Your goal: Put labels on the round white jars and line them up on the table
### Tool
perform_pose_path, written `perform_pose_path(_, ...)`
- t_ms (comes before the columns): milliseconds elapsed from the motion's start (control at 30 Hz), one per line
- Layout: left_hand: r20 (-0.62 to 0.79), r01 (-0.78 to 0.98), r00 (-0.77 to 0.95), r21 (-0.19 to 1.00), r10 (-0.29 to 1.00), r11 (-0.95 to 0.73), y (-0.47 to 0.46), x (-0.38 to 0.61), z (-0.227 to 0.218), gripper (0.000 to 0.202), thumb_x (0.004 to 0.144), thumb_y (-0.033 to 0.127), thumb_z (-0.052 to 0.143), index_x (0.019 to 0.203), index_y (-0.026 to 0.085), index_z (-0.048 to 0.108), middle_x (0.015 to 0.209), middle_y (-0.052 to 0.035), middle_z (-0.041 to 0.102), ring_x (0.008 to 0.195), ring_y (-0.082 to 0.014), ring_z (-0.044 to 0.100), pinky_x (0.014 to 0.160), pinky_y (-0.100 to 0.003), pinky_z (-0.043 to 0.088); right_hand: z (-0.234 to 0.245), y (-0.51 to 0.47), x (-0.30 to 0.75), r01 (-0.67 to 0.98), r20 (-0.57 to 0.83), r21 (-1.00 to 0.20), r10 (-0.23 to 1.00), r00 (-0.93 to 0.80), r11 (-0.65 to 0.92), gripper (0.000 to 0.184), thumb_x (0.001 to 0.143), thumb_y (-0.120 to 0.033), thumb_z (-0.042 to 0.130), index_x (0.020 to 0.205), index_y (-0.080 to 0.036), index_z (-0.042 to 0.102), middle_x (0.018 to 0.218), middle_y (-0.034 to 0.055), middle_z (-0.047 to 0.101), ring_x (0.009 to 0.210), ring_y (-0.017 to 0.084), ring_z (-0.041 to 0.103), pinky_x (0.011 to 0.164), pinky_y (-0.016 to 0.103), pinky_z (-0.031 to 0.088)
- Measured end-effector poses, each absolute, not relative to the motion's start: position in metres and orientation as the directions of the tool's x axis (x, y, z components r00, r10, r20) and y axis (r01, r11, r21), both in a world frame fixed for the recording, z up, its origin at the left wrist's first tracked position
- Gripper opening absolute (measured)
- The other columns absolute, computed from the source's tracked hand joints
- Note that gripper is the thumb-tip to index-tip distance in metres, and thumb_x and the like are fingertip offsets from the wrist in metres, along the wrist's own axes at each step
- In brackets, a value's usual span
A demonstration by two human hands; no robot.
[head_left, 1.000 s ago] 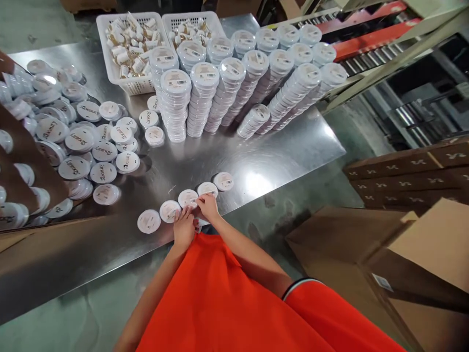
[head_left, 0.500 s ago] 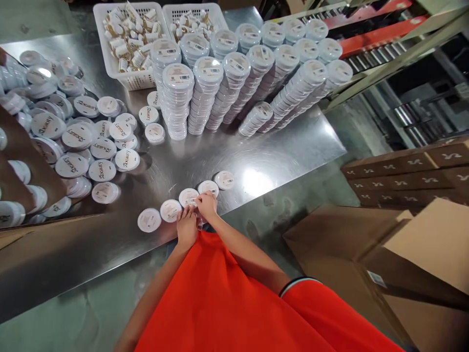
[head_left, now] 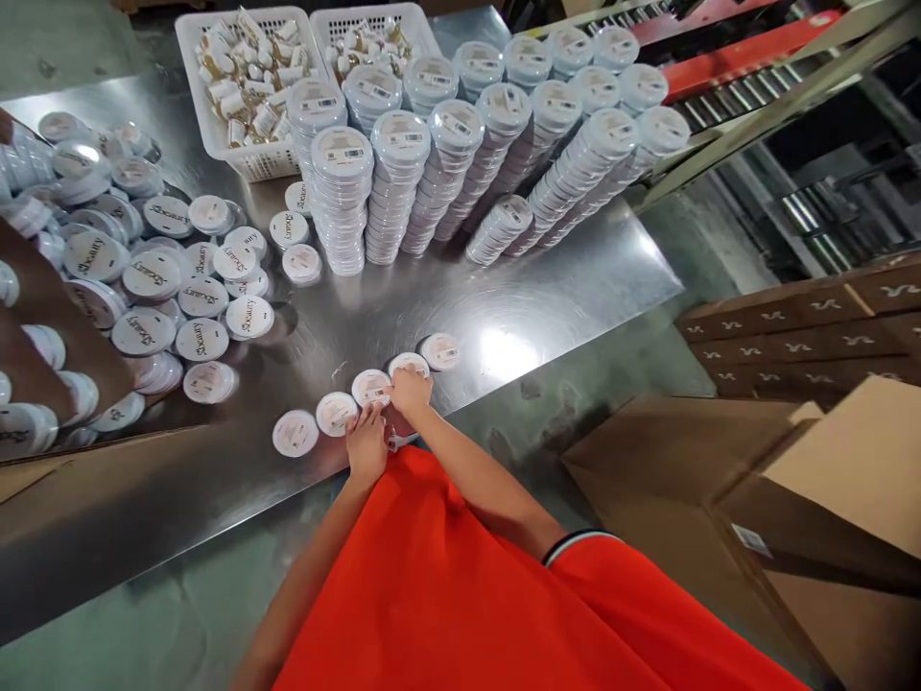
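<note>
Round white tins with printed lids and barcode labels cover the steel table [head_left: 460, 317]. A short row of them lies at the table's near edge, including a tin [head_left: 295, 433] at its left end. My left hand [head_left: 366, 443] sits at the edge, fingertips on a tin [head_left: 370, 388]. My right hand [head_left: 411, 392] rests just beyond it, over the rim of another tin [head_left: 408, 364]. A small white-and-silver item [head_left: 400, 441] shows below my hands, mostly hidden. Tall stacks of tins lying on their sides [head_left: 338, 200] stand farther back.
Two white plastic baskets [head_left: 248, 91] of small gold-and-white parts stand at the far edge. Loose tins crowd the left, partly on a brown cardboard sheet [head_left: 43, 278]. Open cardboard boxes [head_left: 683, 470] and stacked cartons [head_left: 791, 331] sit right, with a roller conveyor [head_left: 741, 91] behind.
My right hand has shifted slightly farther onto the tin beneath it. My left hand stays at the table edge, and the whole view has drifted a little.
</note>
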State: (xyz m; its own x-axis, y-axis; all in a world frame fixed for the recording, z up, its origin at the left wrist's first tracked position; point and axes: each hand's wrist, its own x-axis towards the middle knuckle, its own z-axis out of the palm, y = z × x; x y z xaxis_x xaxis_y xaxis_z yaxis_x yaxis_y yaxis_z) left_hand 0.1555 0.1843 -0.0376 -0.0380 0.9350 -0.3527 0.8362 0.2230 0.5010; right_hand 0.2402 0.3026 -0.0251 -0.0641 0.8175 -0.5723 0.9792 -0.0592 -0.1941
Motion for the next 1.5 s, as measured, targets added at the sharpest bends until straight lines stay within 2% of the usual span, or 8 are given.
perform_pose_path(133, -0.301, 0.746, -0.081, 0.614, 0.95, 0.258, 0.183, 0.146, -0.04, 0.022, 0.094, 0.015, 0.047, 0.083, 0.021, 0.066, 0.142, -0.0125, 0.062, 0.138, -0.0294, 0.052, 0.115, -0.057, 0.036, -0.025, 0.303, 0.251, 0.958, -0.56, -0.277, 0.823, -0.096, -0.076, 0.013, 0.09, -0.025, 0.062, 0.097, -0.018, 0.071, 0.114, 0.0114, 0.069, 0.101, 0.024, 0.064, 0.091, 0.039, 0.045)
perform_pose_path(333, -0.284, 0.328, -0.362, 0.853, 0.888, 0.406, 0.175, 0.135, -0.038, 0.029, 0.094, 0.033, 0.047, 0.103, 0.019, 0.071, 0.125, -0.0126, 0.073, 0.122, -0.0258, 0.064, 0.107, -0.045, 0.047, -0.023, 0.262, 0.272, 0.451, -0.426, -0.863, 0.81, -0.403, -0.23, 0.016, 0.084, -0.029, 0.063, 0.095, -0.018, 0.062, 0.086, 0.0004, 0.067, 0.078, 0.014, 0.06, 0.076, 0.028, 0.049)
perform_pose_path(533, -0.427, -0.075, -0.375, 0.899, 0.823, 0.432, 0.16, 0.132, -0.023, 0.039, 0.086, 0.053, 0.058, 0.096, 0.017, 0.068, 0.096, -0.0095, 0.074, 0.091, -0.0237, 0.07, 0.083, -0.04, 0.058, -0.017, 0.22, 0.255, 0.22, -0.421, -0.907, 0.791, -0.445, -0.358, 0.018, 0.074, -0.028, 0.061, 0.09, -0.021, 0.056, 0.074, -0.0045, 0.057, 0.067, 0.013, 0.055, 0.066, 0.026, 0.047)
perform_pose_path(733, -0.541, -0.406, -0.278, 0.815, 0.794, 0.414, 0.144, 0.121, -0.018, 0.037, 0.068, 0.044, 0.079, 0.086, 0.016, 0.062, 0.081, -0.0008, 0.065, 0.072, -0.0151, 0.064, 0.071, -0.032, 0.058, -0.014, 0.208, 0.244, 0.256, -0.392, -0.917, 0.815, -0.427, -0.307, 0.011, 0.075, -0.027, 0.058, 0.084, -0.021, 0.056, 0.074, -0.0035, 0.058, 0.068, 0.013, 0.055, 0.066, 0.026, 0.045)
perform_pose_path(1133, -0.426, 0.0, -0.374, 0.888, 0.824, 0.459, 0.125, 0.108, -0.022, 0.033, 0.086, 0.048, 0.058, 0.071, 0.019, 0.059, 0.065, 0.0, 0.061, 0.062, -0.0147, 0.057, 0.059, -0.025, 0.046, -0.012, 0.188, 0.224, 0.493, -0.375, -0.85, 0.869, -0.321, -0.184, 0.005, 0.081, -0.026, 0.061, 0.079, -0.021, 0.062, 0.075, -0.0021, 0.064, 0.069, 0.014, 0.058, 0.069, 0.026, 0.045)
perform_pose_path(1300, -0.264, 0.369, -0.478, 0.805, 0.838, 0.464, 0.119, 0.095, -0.03, 0.042, 0.092, 0.048, 0.05, 0.059, 0.022, 0.052, 0.053, 0.0004, 0.055, 0.053, -0.0157, 0.052, 0.057, -0.028, 0.043, -0.031, 0.2, 0.22, 0.55, -0.376, -0.803, 0.911, -0.169, -0.229, 0.01, 0.086, -0.024, 0.06, 0.078, -0.019, 0.064, 0.08, 0.0012, 0.064, 0.074, 0.016, 0.059, 0.073, 0.029, 0.047)
perform_pose_path(1433, -0.123, 0.581, -0.315, 0.759, 0.941, 0.294, 0.116, 0.085, -0.043, 0.031, 0.094, 0.035, 0.05, 0.069, 0.021, 0.062, 0.098, -0.012, 0.077, 0.093, -0.0264, 0.071, 0.087, -0.041, 0.053, -0.042, 0.226, 0.214, 0.718, -0.326, -0.693, 0.917, -0.232, -0.065, 0.013, 0.088, -0.02, 0.061, 0.077, -0.018, 0.067, 0.093, 0.006, 0.063, 0.091, 0.019, 0.058, 0.085, 0.033, 0.047)
perform_pose_path(1500, -0.067, 0.705, -0.154, 0.691, 0.986, 0.157, 0.116, 0.084, -0.049, 0.024, 0.092, 0.025, 0.051, 0.073, 0.02, 0.064, 0.126, -0.0154, 0.072, 0.121, -0.0321, 0.064, 0.106, -0.05, 0.046, -0.042, 0.24, 0.207, 0.801, -0.348, -0.596, 0.884, -0.312, 0.048, 0.011, 0.089, -0.019, 0.062, 0.081, -0.018, 0.07, 0.103, 0.0084, 0.064, 0.1, 0.022, 0.056, 0.092, 0.036, 0.045)
